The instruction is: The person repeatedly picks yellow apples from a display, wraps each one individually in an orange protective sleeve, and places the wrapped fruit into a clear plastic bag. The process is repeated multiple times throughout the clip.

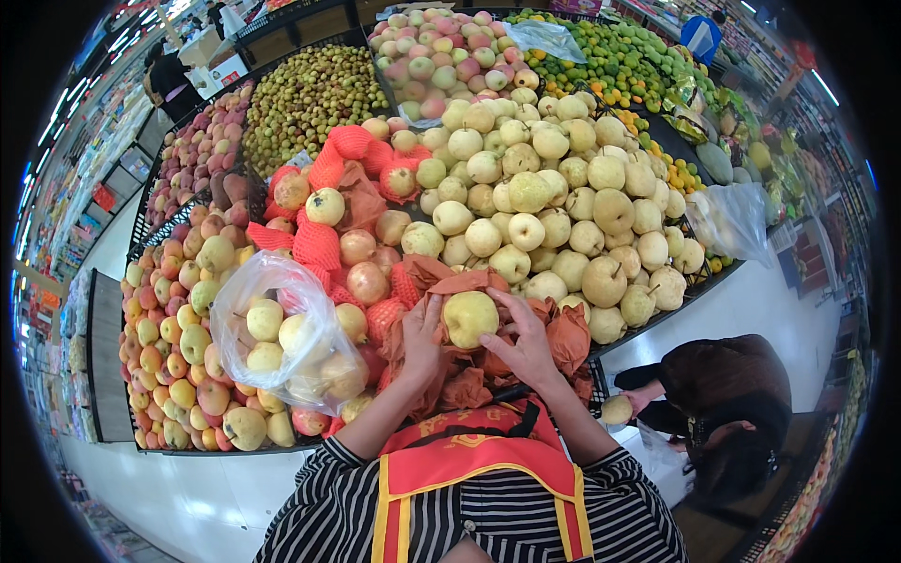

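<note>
A yellow-green pear (470, 320) sits on reddish-brown wrapping paper (468, 388) in front of my chest, between my two hands. My right hand (524, 339) holds its right side, with the thumb against the skin and the fingers by the upper edge of the paper. On the other side, my left hand (424, 345) grips the paper beside the fruit; its fingertips are partly hidden. More crumpled paper spreads under both hands. To the left, a clear plastic bag (317, 352) of several pears rests open on the fruit.
Loose pears (563, 190) are heaped ahead and right. Pomegranates (367, 281) and red foam nets (317, 246) lie left of them. Apples (183, 331) fill the left crate. At right, a bending person (725, 401) holds a pear (616, 409) near the display's edge.
</note>
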Demonstrator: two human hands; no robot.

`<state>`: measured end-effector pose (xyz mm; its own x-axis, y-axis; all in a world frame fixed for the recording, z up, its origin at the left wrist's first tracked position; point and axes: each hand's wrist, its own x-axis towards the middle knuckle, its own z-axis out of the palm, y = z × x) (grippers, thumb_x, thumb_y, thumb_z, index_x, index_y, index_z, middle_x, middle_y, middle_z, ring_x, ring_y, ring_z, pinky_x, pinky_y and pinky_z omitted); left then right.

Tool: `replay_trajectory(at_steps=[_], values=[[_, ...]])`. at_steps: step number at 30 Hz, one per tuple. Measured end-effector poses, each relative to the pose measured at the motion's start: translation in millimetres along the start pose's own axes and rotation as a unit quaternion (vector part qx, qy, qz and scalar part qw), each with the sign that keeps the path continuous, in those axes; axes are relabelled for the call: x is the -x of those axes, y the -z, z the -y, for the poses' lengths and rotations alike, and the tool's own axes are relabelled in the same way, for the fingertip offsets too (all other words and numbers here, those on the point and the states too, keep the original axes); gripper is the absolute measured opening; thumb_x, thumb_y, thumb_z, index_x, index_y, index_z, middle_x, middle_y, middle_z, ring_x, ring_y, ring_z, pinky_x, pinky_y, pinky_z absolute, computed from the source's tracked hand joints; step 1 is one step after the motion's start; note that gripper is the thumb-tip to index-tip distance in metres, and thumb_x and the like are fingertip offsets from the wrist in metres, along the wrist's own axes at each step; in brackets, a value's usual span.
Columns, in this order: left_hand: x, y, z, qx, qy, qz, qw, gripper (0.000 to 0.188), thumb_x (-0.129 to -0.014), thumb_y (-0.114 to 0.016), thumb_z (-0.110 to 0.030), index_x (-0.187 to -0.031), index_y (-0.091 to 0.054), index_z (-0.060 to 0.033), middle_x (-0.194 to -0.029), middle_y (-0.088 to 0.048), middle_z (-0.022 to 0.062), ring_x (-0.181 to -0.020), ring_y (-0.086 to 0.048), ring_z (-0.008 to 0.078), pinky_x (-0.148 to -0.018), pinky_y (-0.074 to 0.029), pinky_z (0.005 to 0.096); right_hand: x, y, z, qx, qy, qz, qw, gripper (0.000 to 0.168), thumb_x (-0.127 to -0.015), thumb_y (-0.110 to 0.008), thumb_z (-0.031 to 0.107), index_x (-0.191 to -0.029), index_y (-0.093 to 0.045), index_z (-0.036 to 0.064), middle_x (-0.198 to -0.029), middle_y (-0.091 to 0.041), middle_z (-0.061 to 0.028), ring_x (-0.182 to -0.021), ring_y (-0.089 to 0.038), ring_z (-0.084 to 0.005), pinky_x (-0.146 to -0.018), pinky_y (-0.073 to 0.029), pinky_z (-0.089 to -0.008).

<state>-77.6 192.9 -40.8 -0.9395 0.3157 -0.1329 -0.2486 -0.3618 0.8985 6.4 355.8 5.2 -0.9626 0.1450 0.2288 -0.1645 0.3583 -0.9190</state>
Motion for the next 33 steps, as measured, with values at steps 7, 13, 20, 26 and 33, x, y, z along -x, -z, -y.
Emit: replay_trajectory(at_steps=[7, 13, 20, 26, 33], values=[[-10.6, 10.0, -5.0, 0.064, 0.036, -0.037, 0.997, 0.026, -0.104, -0.050, -0.021, -0.118, -0.060, -0.0013, -0.106, -0.068, 0.0035, -0.089, -0.065, 0.0099, -0.078, -0.053, 0.0243, -8.3, -4.5, -44.4, -0.436, -0.209, 0.033, 0.875, 0.055, -0.101, -0.056, 0.023, -0.147, -0.035, 0.003, -0.136, -0.054, -0.0099, -0.113, -0.061, -0.0225, -0.085, -0.056, -0.0377], [-7.9, 45.3, -23.2, 0.076, 0.029, -0.058, 0.995, 0.026, -0.104, -0.051, -0.022, -0.118, -0.060, -0.0035, -0.100, -0.067, 0.0009, -0.083, -0.064, 0.0083, -0.072, -0.052, 0.0235, -56.5, 15.4, -61.8, -0.433, -0.199, -0.012, 0.879, 0.050, -0.100, -0.056, 0.031, -0.141, -0.044, 0.004, -0.131, -0.057, -0.0112, -0.111, -0.061, -0.0229, -0.082, -0.056, -0.0361], [14.9, 39.5, -22.6, 0.013, 0.086, -0.015, 0.996, 0.023, -0.103, -0.051, -0.017, -0.116, -0.064, -0.0036, -0.072, -0.058, -0.0080, -0.052, -0.046, -0.0014, -0.046, -0.033, 0.0170, -190.6, 14.0, -89.4, 0.376, 0.047, -0.041, 0.924, 0.062, -0.085, -0.071, 0.039, -0.133, -0.052, 0.005, -0.114, -0.060, -0.0169, -0.105, -0.060, -0.0324, -0.086, -0.052, -0.0407], [21.2, 36.4, -23.3, -0.095, 0.052, 0.071, 0.992, 0.019, -0.100, -0.053, -0.011, -0.109, -0.065, -0.0012, -0.085, -0.057, -0.0078, -0.075, -0.051, 0.0012, -0.070, -0.040, 0.0177, -222.0, 6.2, -115.4, 0.464, -0.030, 0.019, 0.885, 0.058, -0.083, -0.071, 0.036, -0.131, -0.055, 0.007, -0.110, -0.062, -0.0157, -0.102, -0.061, -0.0338, -0.087, -0.051, -0.0422], [12.6, 45.7, -23.4, -0.153, -0.019, 0.200, 0.968, 0.044, -0.095, -0.052, -0.039, -0.100, -0.063, 0.0024, -0.111, -0.053, 0.0062, -0.105, -0.049, 0.0153, -0.092, -0.036, 0.0280, -109.5, 68.0, -75.9, 0.333, 0.023, -0.062, 0.940, 0.051, -0.086, -0.070, 0.036, -0.124, -0.058, 0.005, -0.111, -0.064, -0.0165, -0.102, -0.062, -0.0342, -0.088, -0.050, -0.0432]])
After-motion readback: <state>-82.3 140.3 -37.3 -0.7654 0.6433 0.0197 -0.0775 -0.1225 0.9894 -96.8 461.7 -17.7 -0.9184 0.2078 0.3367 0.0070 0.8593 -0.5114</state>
